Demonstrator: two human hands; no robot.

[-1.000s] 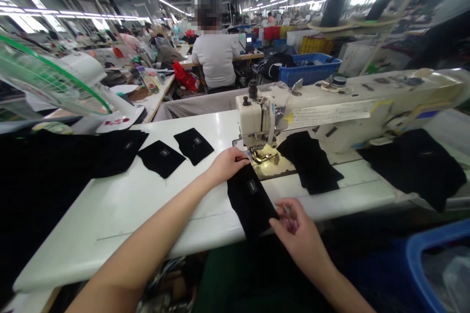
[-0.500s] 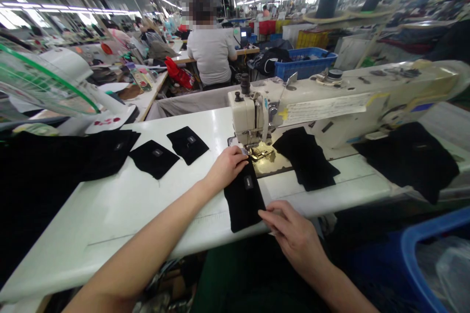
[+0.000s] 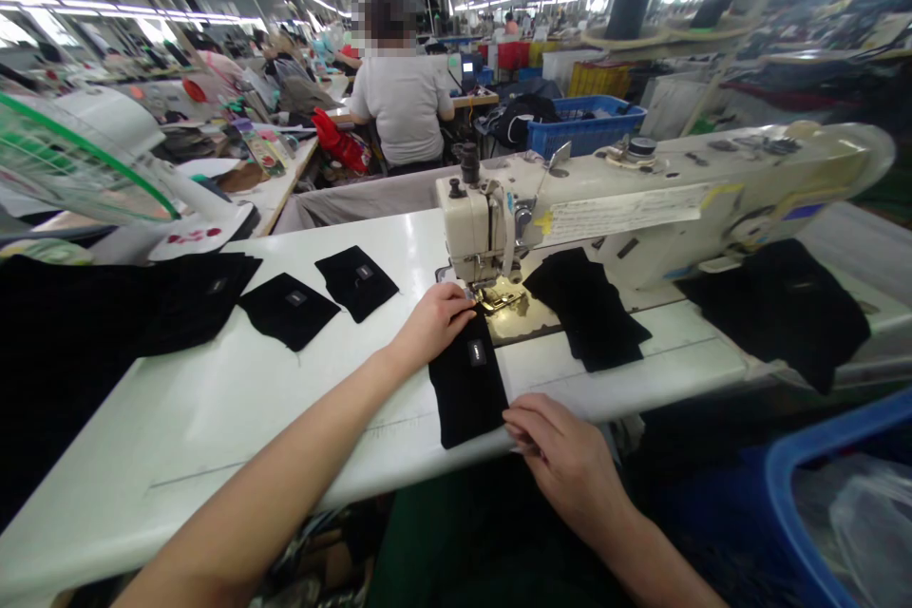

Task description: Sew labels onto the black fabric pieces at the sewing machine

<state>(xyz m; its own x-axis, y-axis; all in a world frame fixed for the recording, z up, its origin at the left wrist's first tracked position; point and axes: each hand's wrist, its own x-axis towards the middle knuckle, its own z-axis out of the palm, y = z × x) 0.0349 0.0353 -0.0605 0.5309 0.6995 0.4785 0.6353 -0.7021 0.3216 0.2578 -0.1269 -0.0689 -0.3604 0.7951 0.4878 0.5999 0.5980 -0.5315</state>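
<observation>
A black fabric piece (image 3: pixel 466 399) with a small dark label (image 3: pixel 477 353) lies at the front edge of the white sewing table, its far end at the needle area of the sewing machine (image 3: pixel 474 228). My left hand (image 3: pixel 436 323) grips the far end of this piece with fingers pressed together, close to the brass-coloured presser foot (image 3: pixel 503 297). At the near right corner, my right hand (image 3: pixel 560 446) pinches the edge between thumb and fingers. The fingertips of both hands partly cover the cloth.
Two labelled black pieces (image 3: pixel 289 312) lie left of my hands, beside a larger black stack (image 3: pixel 192 304). More black pieces (image 3: pixel 588 309) rest right of the needle. A fan (image 3: pixel 78 161) stands at left, a blue bin (image 3: pixel 780 484) at lower right. A person (image 3: pixel 403 104) sits ahead.
The whole view has shifted slightly left. The fingers of my right hand have closed in more at the fabric corner; my left hand keeps its place by the presser foot.
</observation>
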